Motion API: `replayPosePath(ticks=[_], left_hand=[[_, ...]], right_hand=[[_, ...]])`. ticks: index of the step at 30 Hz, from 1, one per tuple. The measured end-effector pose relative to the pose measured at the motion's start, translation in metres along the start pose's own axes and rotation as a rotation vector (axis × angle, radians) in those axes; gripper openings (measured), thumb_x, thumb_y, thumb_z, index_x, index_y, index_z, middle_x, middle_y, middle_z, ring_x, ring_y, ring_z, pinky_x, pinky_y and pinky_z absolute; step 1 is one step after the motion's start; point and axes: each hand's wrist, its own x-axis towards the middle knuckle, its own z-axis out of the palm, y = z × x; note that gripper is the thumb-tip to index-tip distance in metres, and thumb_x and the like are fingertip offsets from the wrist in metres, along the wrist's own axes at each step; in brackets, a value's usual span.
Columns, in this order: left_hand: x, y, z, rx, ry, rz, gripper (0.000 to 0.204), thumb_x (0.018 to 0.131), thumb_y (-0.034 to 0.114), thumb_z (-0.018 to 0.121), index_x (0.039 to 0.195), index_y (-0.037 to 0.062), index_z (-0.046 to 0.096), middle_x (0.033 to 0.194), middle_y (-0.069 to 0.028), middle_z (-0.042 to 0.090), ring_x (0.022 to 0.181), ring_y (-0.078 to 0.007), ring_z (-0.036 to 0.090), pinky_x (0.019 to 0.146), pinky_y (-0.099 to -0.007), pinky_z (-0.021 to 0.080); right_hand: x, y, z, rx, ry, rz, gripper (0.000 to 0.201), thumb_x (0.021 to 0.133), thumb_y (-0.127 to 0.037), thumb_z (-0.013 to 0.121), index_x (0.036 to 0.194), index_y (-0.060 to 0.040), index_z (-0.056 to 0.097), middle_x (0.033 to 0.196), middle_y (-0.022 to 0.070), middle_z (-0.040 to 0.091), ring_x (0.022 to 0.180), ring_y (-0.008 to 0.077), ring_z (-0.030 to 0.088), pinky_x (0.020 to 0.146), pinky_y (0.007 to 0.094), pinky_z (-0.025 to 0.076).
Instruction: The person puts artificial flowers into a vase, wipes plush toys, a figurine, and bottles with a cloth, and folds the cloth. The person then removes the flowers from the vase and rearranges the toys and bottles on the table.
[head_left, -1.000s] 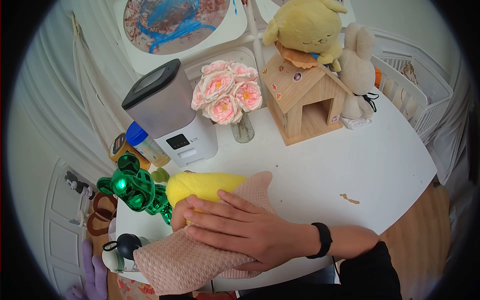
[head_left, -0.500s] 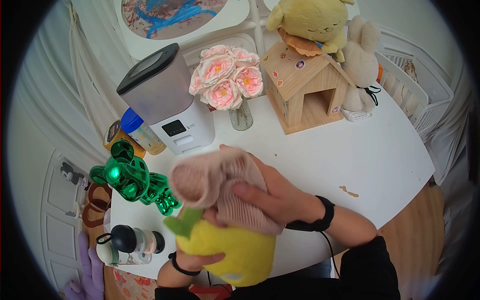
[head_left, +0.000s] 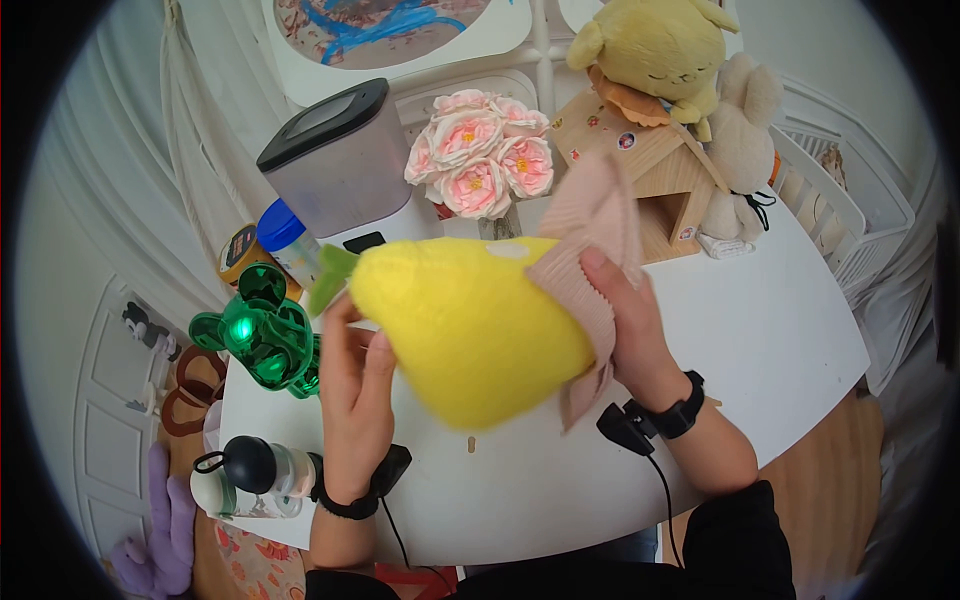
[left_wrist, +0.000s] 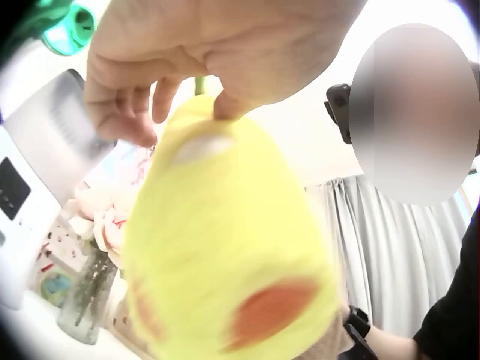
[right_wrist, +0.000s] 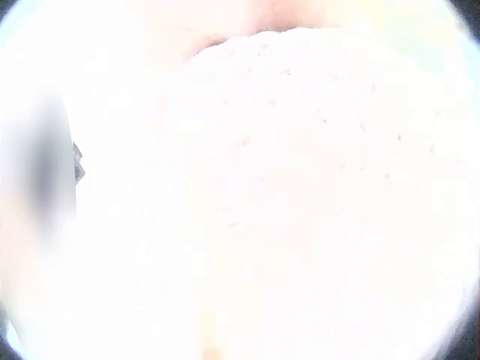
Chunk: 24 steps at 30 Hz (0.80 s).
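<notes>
A pear-shaped yellow plush toy (head_left: pixel 480 340) is held sideways above the table, its green leaf (head_left: pixel 330 280) pointing left. My left hand (head_left: pixel 357 400) pinches the narrow end just below the leaf, fingers behind and thumb in front. Around the wide end wraps a pink ribbed cloth (head_left: pixel 585 285), which my right hand (head_left: pixel 638 335) grips against the toy with the thumb on top. The left wrist view shows an orange patch (left_wrist: pixel 274 311) and a white patch (left_wrist: pixel 204 148) on the plush. In the washed-out right wrist view, pale cloth (right_wrist: pixel 322 150) fills most of the picture.
On the white table (head_left: pixel 780 340), a shiny green bear figure (head_left: pixel 262 335) and bottles (head_left: pixel 265 470) stand left. Behind are a feeder-like container (head_left: pixel 345 165), pink flowers (head_left: pixel 480 150) in a vase, and a wooden house (head_left: pixel 640 150) topped by a plush (head_left: pixel 655 55).
The plush has risen from near the front edge and turned sideways. The cloth, earlier under my flat right hand and then bunched above the toy, now wraps its wide end.
</notes>
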Motion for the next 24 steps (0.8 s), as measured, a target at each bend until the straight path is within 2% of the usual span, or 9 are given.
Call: replayPosePath(ticks=[3,5,7,8,10,12,21,23,24], left_hand=[[-0.003,-0.004,0.01,-0.267,-0.238,-0.047,0.064,0.106,0.05,0.038,0.152,0.0059,0.031,0.148,-0.0116,0.042,0.131,-0.0215,0.047,0.097,-0.0352,0.049],[-0.002,-0.016,0.017,-0.251,-0.23,-0.031,0.072,0.104,0.058,0.031,0.153,0.0043,0.029,0.15,-0.0131,0.041,0.135,-0.0233,0.045,0.1,-0.038,0.049],[0.003,-0.02,0.022,-0.698,-0.118,-0.15,0.068,0.104,0.05,0.044,0.15,0.0046,0.025,0.14,-0.0117,0.049,0.128,-0.0242,0.051,0.096,-0.0378,0.05],[-0.003,-0.025,0.02,-0.664,-0.127,-0.199,0.062,0.101,0.046,0.051,0.146,0.0057,0.035,0.135,-0.0152,0.054,0.134,-0.0261,0.048,0.102,-0.0447,0.045],[0.004,-0.021,0.038,-0.632,-0.165,-0.218,0.061,0.101,0.045,0.051,0.145,0.0053,0.036,0.135,-0.0155,0.054,0.134,-0.0265,0.048,0.103,-0.0449,0.045],[-0.094,-0.046,0.011,-0.555,-0.215,-0.202,0.059,0.101,0.044,0.05,0.144,0.0046,0.038,0.134,-0.0162,0.054,0.134,-0.0275,0.047,0.104,-0.0453,0.044],[-0.083,-0.033,0.017,-0.18,-0.273,0.015,0.052,0.099,0.038,0.047,0.136,0.0014,0.045,0.134,-0.0191,0.054,0.135,-0.0316,0.044,0.11,-0.0472,0.038],[-0.075,-0.026,0.021,-0.094,-0.273,0.069,0.05,0.099,0.036,0.046,0.135,0.0007,0.046,0.134,-0.0197,0.054,0.135,-0.0325,0.044,0.111,-0.0476,0.036],[-0.071,-0.023,0.024,-0.051,-0.275,0.097,0.05,0.099,0.035,0.046,0.134,0.0003,0.047,0.134,-0.0201,0.054,0.135,-0.033,0.043,0.112,-0.0478,0.036]], right_hand=[[-0.015,0.002,0.009,-0.327,0.088,-0.194,0.046,0.097,-0.03,0.065,0.126,0.0042,0.056,0.116,0.0112,0.067,0.103,0.0186,0.066,0.09,0.0327,0.052],[-0.024,0.009,0.014,-0.634,-0.105,-0.413,0.053,0.091,-0.026,0.072,0.13,0.0047,0.052,0.124,0.0189,0.063,0.112,0.0277,0.063,0.097,0.0382,0.049],[-0.022,0.018,0.011,-0.918,-0.325,-0.517,0.073,0.08,-0.023,0.079,0.141,0.0002,0.045,0.143,0.0249,0.048,0.131,0.0381,0.049,0.11,0.0474,0.037],[-0.021,0.019,0.015,-0.919,-0.322,-0.503,0.073,0.08,-0.023,0.079,0.141,0.0002,0.045,0.143,0.0249,0.048,0.131,0.0381,0.049,0.11,0.0474,0.037],[-0.018,0.02,0.035,-1.211,-0.492,-0.774,0.071,0.086,-0.035,0.072,0.143,0.0004,0.048,0.15,0.0248,0.043,0.138,0.0404,0.043,0.113,0.0529,0.03],[-0.018,0.029,0.033,-1.194,-0.424,-0.772,0.076,0.083,-0.037,0.074,0.144,-0.0015,0.047,0.153,0.0249,0.039,0.14,0.0417,0.04,0.114,0.0554,0.027],[-0.01,0.018,0.021,-1.247,-0.32,-0.906,0.073,0.081,-0.036,0.076,0.14,-0.0019,0.051,0.147,0.0215,0.047,0.14,0.0416,0.041,0.113,0.0544,0.03],[0.002,0.023,0.004,-1.112,-0.293,-0.859,0.088,0.07,-0.035,0.079,0.145,-0.0053,0.045,0.146,0.0185,0.046,0.14,0.0402,0.037,0.117,0.0534,0.022],[0.008,0.024,-0.004,-1.177,-0.224,-0.895,0.073,0.08,-0.029,0.076,0.141,-0.0028,0.047,0.139,0.0168,0.053,0.133,0.0342,0.048,0.112,0.0465,0.034]])
